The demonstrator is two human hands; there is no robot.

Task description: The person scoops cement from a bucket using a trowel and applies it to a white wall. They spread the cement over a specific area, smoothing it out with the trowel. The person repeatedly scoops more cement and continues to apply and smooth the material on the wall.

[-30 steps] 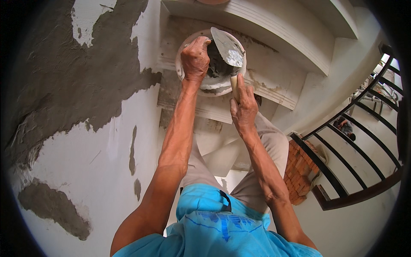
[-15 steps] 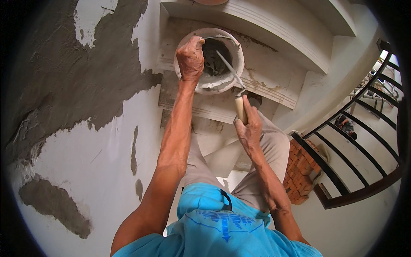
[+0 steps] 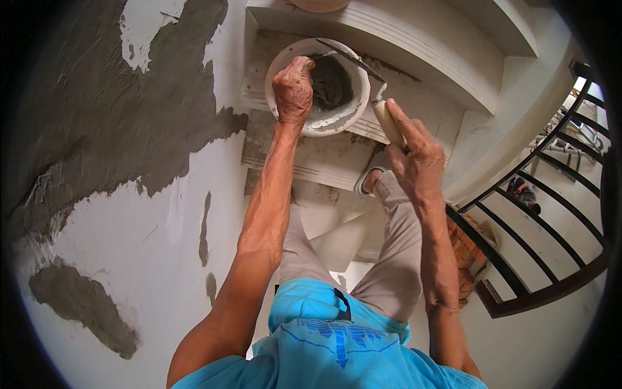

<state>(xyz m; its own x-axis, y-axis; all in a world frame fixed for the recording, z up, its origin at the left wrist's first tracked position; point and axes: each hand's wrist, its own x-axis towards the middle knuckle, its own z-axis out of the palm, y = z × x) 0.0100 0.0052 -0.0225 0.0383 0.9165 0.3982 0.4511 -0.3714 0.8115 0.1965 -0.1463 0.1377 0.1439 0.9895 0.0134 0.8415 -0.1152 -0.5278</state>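
Note:
A pale, mortar-smeared bucket (image 3: 360, 97) is on the stair steps, with wet grey mortar (image 3: 332, 84) inside. My left hand (image 3: 293, 91) is a closed fist over the bucket's left side, gripping its thin handle. In my right hand (image 3: 418, 155) is a trowel (image 3: 390, 123), held by its light wooden grip. Its narrow-looking blade is seen nearly edge-on and reaches up and left over the bucket's far right rim. Beside me on the left, the white wall (image 3: 149, 240) carries a broad coat of grey mortar (image 3: 129, 110) and smaller patches.
Pale curved stair steps (image 3: 414, 58) rise beyond the bucket, where the bottom of another round container (image 3: 319, 5) shows. A black metal railing (image 3: 544, 220) runs along the right. Stacked red bricks (image 3: 463, 259) and another person (image 3: 523, 193) are below it.
The trowel has come up out of the bucket's mouth to its far right rim, as my right hand moved right and upward. The bucket has shifted slightly; my left hand keeps its grip. My right foot now shows.

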